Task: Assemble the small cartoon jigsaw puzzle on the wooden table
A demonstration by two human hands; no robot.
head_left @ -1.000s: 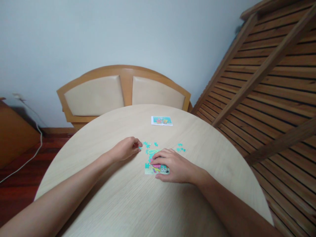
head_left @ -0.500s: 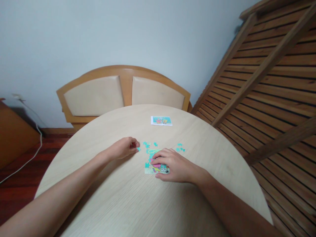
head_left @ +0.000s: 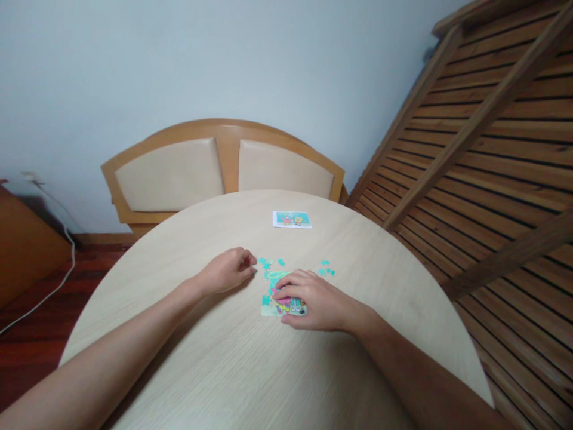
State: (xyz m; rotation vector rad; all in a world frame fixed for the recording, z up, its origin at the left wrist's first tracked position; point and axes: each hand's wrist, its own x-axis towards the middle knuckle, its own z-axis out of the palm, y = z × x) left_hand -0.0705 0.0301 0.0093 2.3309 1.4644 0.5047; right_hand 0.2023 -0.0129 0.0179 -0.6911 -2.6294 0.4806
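Note:
A partly joined jigsaw puzzle [head_left: 269,309] lies on the round table, its teal, pink and yellow picture partly covered by my right hand [head_left: 308,300]. That hand rests palm down on the puzzle's right side, fingers bent and apart, gripping nothing. My left hand [head_left: 235,269] is just left of the puzzle, thumb and fingers curled together; what is between the fingertips is hidden. Right beside those fingertips lie several loose teal puzzle pieces [head_left: 265,264]. One more loose piece [head_left: 281,262] sits above the puzzle, and several teal pieces [head_left: 326,271] are scattered beyond my right hand.
A small picture card [head_left: 292,220] with cartoon figures lies near the far side of the pale wooden table [head_left: 215,370]. Behind the table stands a padded wooden headboard [head_left: 170,173]. Slatted wood [head_left: 474,149] leans on the right. A white cable [head_left: 67,278] hangs at left.
My left hand has shifted slightly to the right, closer to the loose pieces. The teal piece seen at its fingertips no longer shows. My right hand stays on the puzzle.

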